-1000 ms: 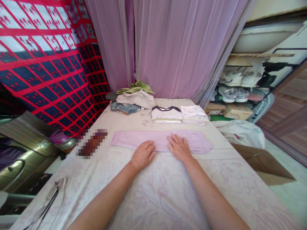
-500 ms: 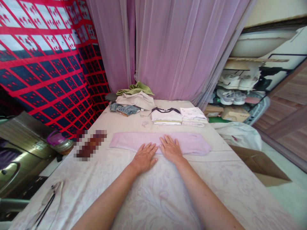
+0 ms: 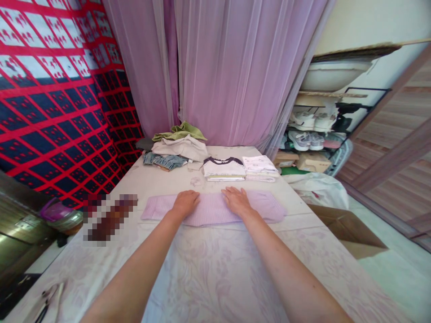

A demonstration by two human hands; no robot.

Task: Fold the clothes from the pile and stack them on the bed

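Observation:
A lilac ribbed garment (image 3: 212, 208) lies folded into a long flat strip across the table. My left hand (image 3: 186, 204) rests on its left half, with the fingers turned to the right and slightly bent. On the right half, my right hand (image 3: 236, 200) lies flat with its fingers spread. Neither hand grips the cloth. Beyond the garment sit a neatly folded white shirt with a dark collar (image 3: 224, 168) and, beside it, a stack of folded pale clothes (image 3: 260, 165).
A loose heap of clothes (image 3: 180, 148) lies at the back left, before a purple curtain (image 3: 232, 76). Glasses (image 3: 50, 296) lie at the near left corner. To the right of the table are a cardboard box (image 3: 346, 229) and a shoe rack with shoes (image 3: 305, 140).
My left hand has slid left along the garment and turned, so the hands are farther apart. My right hand stays on the cloth. The view has shifted slightly to the right.

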